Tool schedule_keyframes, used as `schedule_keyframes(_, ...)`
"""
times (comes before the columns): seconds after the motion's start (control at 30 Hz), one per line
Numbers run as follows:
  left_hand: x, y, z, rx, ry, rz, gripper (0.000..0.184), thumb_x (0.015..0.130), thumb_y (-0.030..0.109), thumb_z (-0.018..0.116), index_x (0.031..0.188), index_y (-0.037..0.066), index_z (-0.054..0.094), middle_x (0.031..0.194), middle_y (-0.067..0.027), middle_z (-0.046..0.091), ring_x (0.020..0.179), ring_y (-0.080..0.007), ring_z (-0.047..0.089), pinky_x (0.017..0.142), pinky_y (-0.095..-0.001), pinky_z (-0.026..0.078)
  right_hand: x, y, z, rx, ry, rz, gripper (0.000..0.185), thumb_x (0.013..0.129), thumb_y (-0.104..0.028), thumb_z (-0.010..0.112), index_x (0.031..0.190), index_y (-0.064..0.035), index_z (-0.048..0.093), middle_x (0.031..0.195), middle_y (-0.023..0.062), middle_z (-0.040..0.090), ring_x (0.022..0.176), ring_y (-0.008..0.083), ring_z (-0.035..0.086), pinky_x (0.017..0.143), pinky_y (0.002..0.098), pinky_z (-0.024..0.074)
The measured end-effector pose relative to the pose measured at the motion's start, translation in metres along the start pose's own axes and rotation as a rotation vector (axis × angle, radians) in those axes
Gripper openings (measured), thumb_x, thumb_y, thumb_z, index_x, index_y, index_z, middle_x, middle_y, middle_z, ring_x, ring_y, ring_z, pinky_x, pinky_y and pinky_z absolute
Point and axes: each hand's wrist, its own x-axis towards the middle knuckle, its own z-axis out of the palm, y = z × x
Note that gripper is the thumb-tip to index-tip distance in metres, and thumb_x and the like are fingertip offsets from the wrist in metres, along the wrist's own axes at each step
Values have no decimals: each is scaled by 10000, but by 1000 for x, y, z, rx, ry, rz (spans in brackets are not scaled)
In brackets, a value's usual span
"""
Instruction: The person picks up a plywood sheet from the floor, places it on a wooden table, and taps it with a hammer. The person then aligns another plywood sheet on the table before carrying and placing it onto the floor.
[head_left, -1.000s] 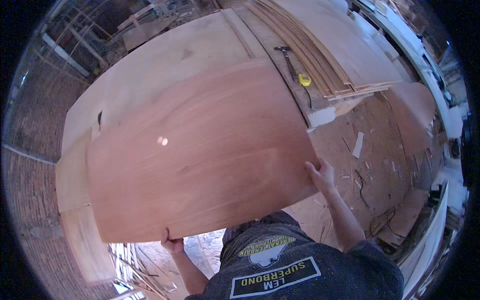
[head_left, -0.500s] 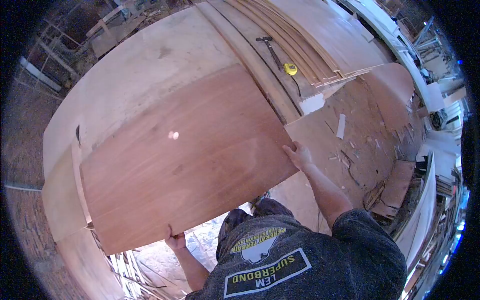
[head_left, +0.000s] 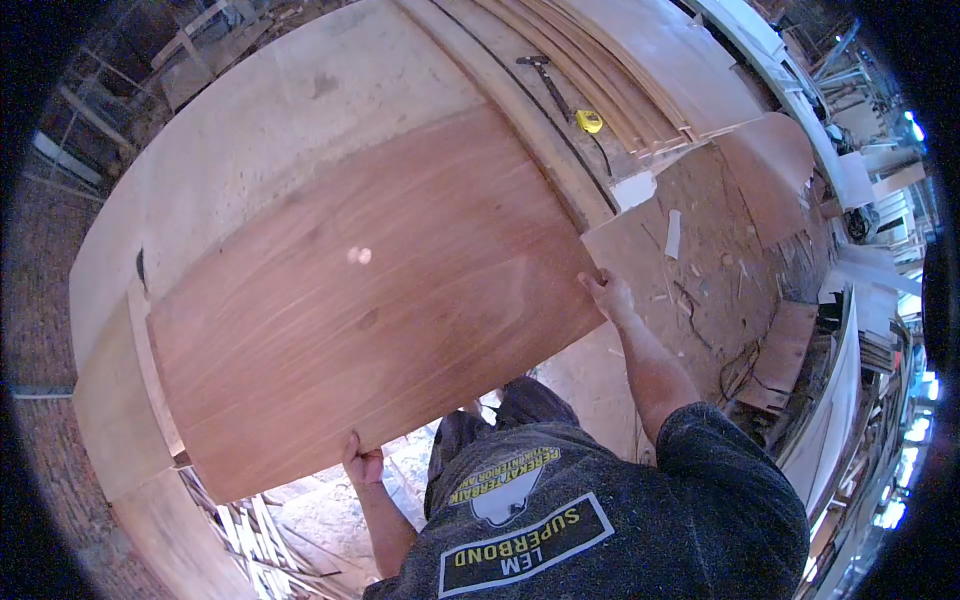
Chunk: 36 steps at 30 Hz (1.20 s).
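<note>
A reddish-brown wood panel (head_left: 380, 300) lies over the near part of a large pale sheet (head_left: 270, 130). My left hand (head_left: 364, 464) grips the panel's near edge, with fingers beneath that are partly hidden. At the panel's right corner, my right hand (head_left: 609, 296) holds the edge between thumb and fingers. A narrow wooden strip (head_left: 152, 370) runs along the panel's left side, and a long wooden edge strip (head_left: 510, 115) passes by its upper right side.
A hammer (head_left: 546, 88) and a yellow tape measure (head_left: 589, 121) lie beside long thin wood strips (head_left: 590, 75) at the upper right. Offcuts and a white piece (head_left: 673, 234) litter the brown surface at right. Loose sticks (head_left: 250, 540) lie at lower left.
The panel has come down onto the pale sheet, its far edge now along the wooden edge strip. Both hands still hold it; the view has shifted and turned a little.
</note>
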Motion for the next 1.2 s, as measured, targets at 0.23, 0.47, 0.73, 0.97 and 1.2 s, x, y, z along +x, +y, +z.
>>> schedule_keyframes(0.23, 12, -1, 13, -41, 8, -33, 422, 867, 74, 673, 1263, 23, 536, 1235, -133, 623, 1128, -276, 613, 947, -457, 541, 23, -5, 6, 142, -18, 41, 653, 788, -616, 679, 1107, -47, 690, 997, 170, 707, 960, 312, 673, 835, 398, 507)
schedule_keyframes(0.47, -4, -1, 32, 4, 115, 4, 326, 903, 120, 655, 1203, 20, 578, 1194, -129, 642, 1042, -255, 634, 886, -428, 557, 12, -20, 1, 83, 31, 17, 682, 807, -625, 646, 1160, -43, 672, 1104, 194, 685, 1065, 340, 642, 926, 419, 480)
schedule_keyframes(0.73, -54, 65, -40, -265, 496, 231, 1132, 677, 612, 794, 1509, 172, 166, 1400, -165, 416, 1267, -348, 461, 1054, -524, 388, -10, -34, 5, -332, 275, 32, 709, 832, -584, 617, 1343, -99, 536, 1341, 187, 543, 1261, 340, 485, 1028, 493, 380)
schedule_keyframes(0.97, -28, 170, -68, -134, 643, 303, 1284, 608, 617, 837, 1516, 138, 65, 1399, -200, 374, 1290, -361, 430, 1089, -519, 358, -153, -105, 64, -402, -304, -923, 984, 655, -378, 827, 1496, -221, 341, 1568, 140, 236, 1445, 425, 146, 1125, 622, 201)
schedule_keyframes(1.2, 27, 218, -85, 63, 168, 239, 527, 898, 454, 624, 1304, 120, 579, 1369, -79, 554, 1281, -287, 481, 1058, -513, 408, -209, -159, 135, -632, -198, -977, 692, 883, -179, 551, 1504, -352, 298, 1599, 168, 129, 1423, 517, 146, 1041, 766, 198)
